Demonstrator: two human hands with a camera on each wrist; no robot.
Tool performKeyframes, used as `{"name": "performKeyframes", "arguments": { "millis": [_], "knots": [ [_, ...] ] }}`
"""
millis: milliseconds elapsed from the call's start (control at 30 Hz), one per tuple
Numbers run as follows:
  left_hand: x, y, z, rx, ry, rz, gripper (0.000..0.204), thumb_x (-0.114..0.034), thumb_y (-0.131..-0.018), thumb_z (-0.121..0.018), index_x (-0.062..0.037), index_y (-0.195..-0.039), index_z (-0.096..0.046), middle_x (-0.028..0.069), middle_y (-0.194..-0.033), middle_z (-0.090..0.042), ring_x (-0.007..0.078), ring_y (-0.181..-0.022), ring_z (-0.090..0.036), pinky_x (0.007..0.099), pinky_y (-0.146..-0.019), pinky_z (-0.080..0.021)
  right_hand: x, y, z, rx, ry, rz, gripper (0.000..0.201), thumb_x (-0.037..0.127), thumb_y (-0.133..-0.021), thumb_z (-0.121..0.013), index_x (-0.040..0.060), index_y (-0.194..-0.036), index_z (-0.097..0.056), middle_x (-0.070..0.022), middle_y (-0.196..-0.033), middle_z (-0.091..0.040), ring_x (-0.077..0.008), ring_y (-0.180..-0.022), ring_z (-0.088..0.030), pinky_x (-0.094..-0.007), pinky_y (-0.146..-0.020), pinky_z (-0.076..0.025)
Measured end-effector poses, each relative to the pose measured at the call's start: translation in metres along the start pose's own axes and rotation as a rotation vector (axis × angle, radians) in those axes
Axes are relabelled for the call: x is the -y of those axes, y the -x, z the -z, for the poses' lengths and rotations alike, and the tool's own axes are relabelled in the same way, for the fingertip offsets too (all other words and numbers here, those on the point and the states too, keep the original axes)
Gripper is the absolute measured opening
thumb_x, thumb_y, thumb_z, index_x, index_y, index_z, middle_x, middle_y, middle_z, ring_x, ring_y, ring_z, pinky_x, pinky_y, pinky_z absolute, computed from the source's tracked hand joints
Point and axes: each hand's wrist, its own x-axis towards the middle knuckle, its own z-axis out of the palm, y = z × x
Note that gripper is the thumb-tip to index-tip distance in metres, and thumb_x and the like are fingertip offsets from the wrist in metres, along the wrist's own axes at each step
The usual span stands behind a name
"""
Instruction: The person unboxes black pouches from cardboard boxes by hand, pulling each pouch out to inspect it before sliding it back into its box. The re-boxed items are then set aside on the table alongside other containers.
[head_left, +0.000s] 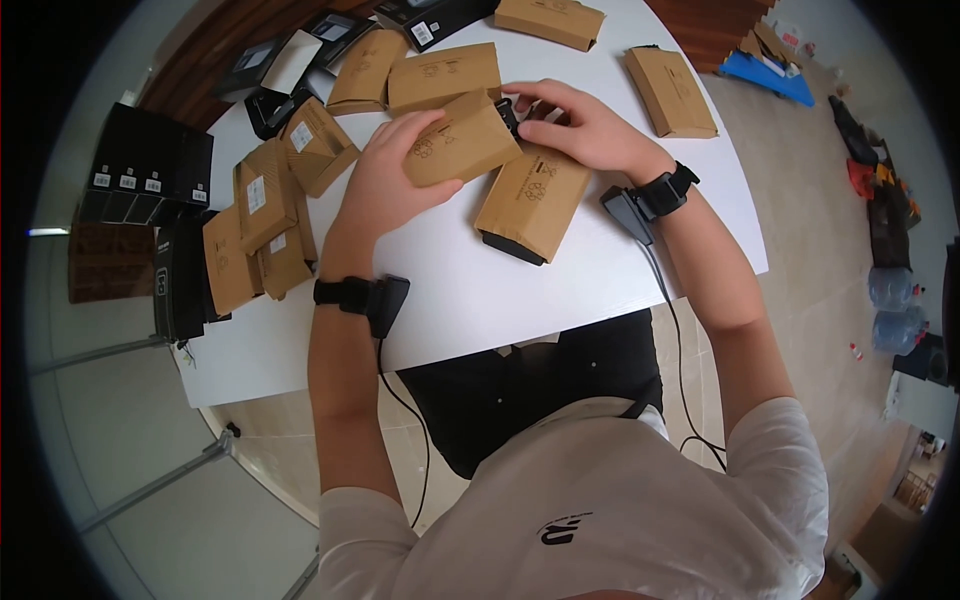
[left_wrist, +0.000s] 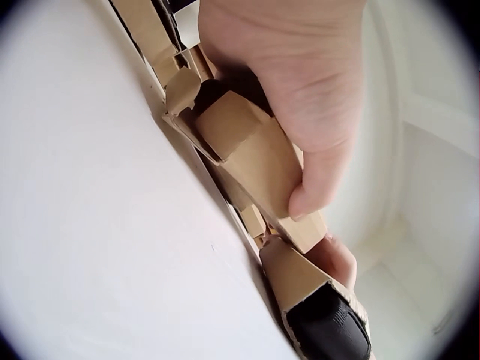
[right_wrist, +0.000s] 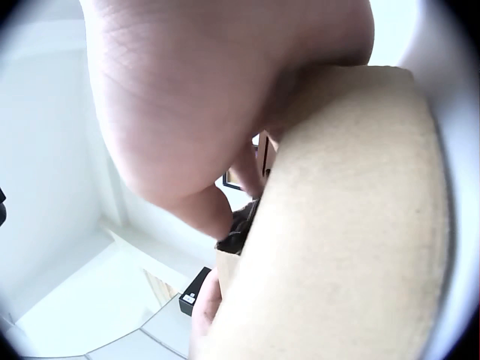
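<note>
Nearest to us is a pale shirt (head_left: 620, 480) with a small dark logo, below the white table (head_left: 430, 300). At far left we see a row of black boxes (head_left: 145, 150) with white labels, then a black carton (head_left: 178, 285) by the table's edge. Next to it, several cardboard boxes (head_left: 228, 260) lie overlapping, some bearing labels. Around the middle, the left hand (head_left: 385, 175) grips a brown box (head_left: 465, 140) between thumb and fingers, holding it tilted over the table. At that box's right end we find a dark piece (head_left: 507, 115), and the right hand (head_left: 585, 128) pinches it with thumb and fingers. Just below lies a second brown box (head_left: 540, 200), its near end showing black; we cannot tell whether the gripped box touches it. Farther right we have another cardboard box (head_left: 672, 92) near the table's rim, and beyond, on the floor, a blue trolley (head_left: 768, 80) and large clear bottles (head_left: 890, 288).
</note>
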Motion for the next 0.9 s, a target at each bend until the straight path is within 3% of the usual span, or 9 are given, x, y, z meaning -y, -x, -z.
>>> {"name": "performKeyframes", "arguments": {
  "millis": [67,100,300,433,500,633,767,833,900],
  "knots": [
    [0.001,0.0,0.001,0.003,-0.02,0.028,0.07,-0.02,-0.068,-0.083,-0.0107,-0.132,-0.057,0.0108,-0.129,-0.06,0.0301,-0.123,-0.054,0.0399,-0.103,-0.046,-0.008,-0.006,0.003,-0.136,0.087,-0.103,0.032,0.029,-0.091,-0.069,0.0057,-0.112,-0.067,-0.0011,-0.09,-0.061,-0.0116,-0.084,-0.056,-0.0264,-0.079,-0.047],
    [0.004,0.0,0.0,0.018,-0.006,0.048,0.07,-0.021,-0.069,-0.083,-0.0106,-0.133,-0.056,0.0108,-0.13,-0.06,0.0298,-0.123,-0.054,0.0398,-0.103,-0.046,-0.013,-0.007,0.0,-0.241,0.059,-0.1,0.032,0.036,-0.089,-0.07,0.0048,-0.092,-0.066,0.0,-0.075,-0.06,-0.0112,-0.071,-0.054,-0.0265,-0.069,-0.047],
    [0.009,0.0,0.002,0.054,-0.019,0.163,0.072,-0.024,-0.069,-0.083,-0.0097,-0.134,-0.055,0.0111,-0.13,-0.059,0.0292,-0.125,-0.053,0.0393,-0.104,-0.046,-0.005,-0.004,0.014,-0.121,0.24,-0.388,0.041,0.044,-0.087,-0.07,0.0055,-0.073,-0.066,-0.003,-0.065,-0.058,-0.012,-0.062,-0.051,-0.0286,-0.061,-0.045],
    [0.01,-0.001,0.002,0.063,-0.02,0.199,0.073,-0.026,-0.069,-0.083,-0.0091,-0.135,-0.055,0.0123,-0.131,-0.058,0.0293,-0.126,-0.053,0.0394,-0.104,-0.046,-0.005,-0.002,0.018,0.013,0.26,-0.387,0.037,0.04,-0.087,-0.071,0.0065,-0.073,-0.066,-0.0011,-0.066,-0.058,-0.0108,-0.063,-0.051,-0.0269,-0.063,-0.043],
    [0.009,-0.001,0.002,0.067,-0.021,0.204,0.072,-0.027,-0.07,-0.083,-0.0091,-0.134,-0.055,0.0127,-0.131,-0.058,0.0294,-0.126,-0.052,0.0396,-0.104,-0.045,-0.008,0.0,0.016,0.042,0.034,-0.264,0.033,0.034,-0.092,-0.069,0.0075,-0.073,-0.064,0.0051,-0.067,-0.057,-0.0045,-0.064,-0.048,-0.0232,-0.061,-0.04],
    [0.006,0.0,0.005,0.087,-0.019,0.204,0.069,-0.029,-0.073,-0.081,-0.0084,-0.134,-0.056,0.014,-0.134,-0.057,0.0302,-0.128,-0.051,0.0397,-0.106,-0.044,-0.013,-0.002,0.024,0.115,-0.133,-0.232,0.027,0.03,-0.094,-0.066,0.0084,-0.077,-0.065,0.0071,-0.07,-0.057,-0.0021,-0.066,-0.049,-0.021,-0.064,-0.039],
    [0.016,0.0,0.001,0.06,-0.002,0.158,0.061,-0.029,-0.081,-0.075,-0.0064,-0.134,-0.056,0.0152,-0.134,-0.057,0.0308,-0.129,-0.05,0.0387,-0.108,-0.041,-0.014,-0.003,0.026,0.042,-0.491,-0.211,0.022,0.026,-0.097,-0.061,0.007,-0.086,-0.066,0.0064,-0.078,-0.061,-0.0016,-0.072,-0.053,-0.0194,-0.068,-0.042],
    [0.022,-0.002,0.0,-0.009,0.17,0.136,0.055,-0.025,-0.086,-0.067,-0.0043,-0.135,-0.054,0.0152,-0.135,-0.056,0.0299,-0.129,-0.05,0.0378,-0.11,-0.038,-0.014,-0.004,0.022,0.007,-0.603,-0.202,0.022,0.025,-0.098,-0.06,0.0057,-0.091,-0.067,0.0048,-0.083,-0.065,-0.0027,-0.075,-0.057,-0.0197,-0.071,-0.045],
    [0.022,-0.001,0.0,-0.035,0.249,0.148,0.056,-0.023,-0.088,-0.064,-0.004,-0.138,-0.05,0.0153,-0.135,-0.055,0.0292,-0.128,-0.049,0.0379,-0.11,-0.038,-0.007,-0.007,0.013,-0.234,-0.818,-0.233,0.023,0.024,-0.099,-0.06,0.0022,-0.099,-0.066,-0.0016,-0.092,-0.067,-0.008,-0.082,-0.062,-0.023,-0.072,-0.049]
  ]
}}
